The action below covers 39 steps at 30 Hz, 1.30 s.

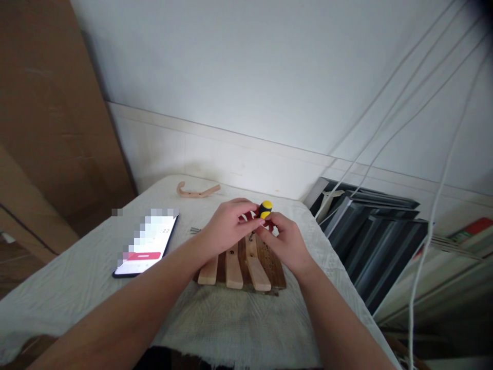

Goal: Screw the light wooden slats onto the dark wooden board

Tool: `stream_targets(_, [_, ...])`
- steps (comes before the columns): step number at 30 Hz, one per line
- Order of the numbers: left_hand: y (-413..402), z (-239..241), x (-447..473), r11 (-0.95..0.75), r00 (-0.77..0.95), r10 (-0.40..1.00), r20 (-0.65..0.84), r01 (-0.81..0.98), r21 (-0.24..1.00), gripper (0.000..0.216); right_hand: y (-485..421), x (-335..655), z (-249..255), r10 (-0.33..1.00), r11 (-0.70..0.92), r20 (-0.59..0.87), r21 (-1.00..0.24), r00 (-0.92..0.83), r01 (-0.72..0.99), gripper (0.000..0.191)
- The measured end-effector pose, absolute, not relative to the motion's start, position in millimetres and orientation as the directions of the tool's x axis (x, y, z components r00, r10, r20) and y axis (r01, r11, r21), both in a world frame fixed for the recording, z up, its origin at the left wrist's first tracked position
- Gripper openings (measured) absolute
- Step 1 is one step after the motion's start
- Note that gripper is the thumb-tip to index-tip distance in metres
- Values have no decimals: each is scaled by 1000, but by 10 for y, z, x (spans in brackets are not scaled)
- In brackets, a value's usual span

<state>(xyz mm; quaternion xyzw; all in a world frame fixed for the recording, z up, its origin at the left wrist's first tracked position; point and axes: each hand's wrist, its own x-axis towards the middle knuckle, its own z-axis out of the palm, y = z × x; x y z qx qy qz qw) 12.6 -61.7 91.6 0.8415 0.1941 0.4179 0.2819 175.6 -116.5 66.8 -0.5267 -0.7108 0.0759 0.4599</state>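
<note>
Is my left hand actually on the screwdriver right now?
Touching. The head view shows the left hand closed around the red part of the screwdriver handle, just under its yellow cap. The right hand grips it from the other side.

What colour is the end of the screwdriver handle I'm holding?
The screwdriver handle end is yellow with a black band, best in the head view.

The left hand (pixel 227 226) and right hand (pixel 287 244) meet over a wooden rack (pixel 246 264) lying on the cloth-covered desk (pixel 215 318). Their fingers close around a screwdriver (pixel 264 209) with a yellow-and-black handle, held roughly upright on the rack. A lit phone (pixel 148 246) lies to the left, and a loose wooden hook (pixel 196 191) lies near the far edge.
</note>
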Motion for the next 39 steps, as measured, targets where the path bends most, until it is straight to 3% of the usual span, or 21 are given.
stream_targets(3, [-606,917,126,-780,599,536,595,81,620,10,-1177,1762,686,811,455,582,-576,-50,679,11])
stream_targets(10, [-625,865,162,-700,498,671,549,182,690,19,-1139,1753,662,804,413,594,-540,-15,734,8])
stream_targets(14, [-621,867,150,-671,535,659,529,100,735,10,-1153,1735,664,801,376,598,-517,10,769,11])
stream_targets(21, [-544,801,132,-557,526,692,495,-47,829,17,-1168,1754,674,846,397,533,-609,-16,687,19])
stream_targets(27, [-545,800,135,-632,466,696,547,34,775,16,-1143,1731,642,847,356,529,-637,53,683,19])
stream_targets(33, [-538,839,116,-738,514,600,613,62,672,8,-1157,1733,639,853,400,521,-619,-29,676,18])
stream_targets(39, [-539,819,149,-625,491,674,551,-19,781,20,-1130,1736,625,843,372,537,-629,36,683,15])
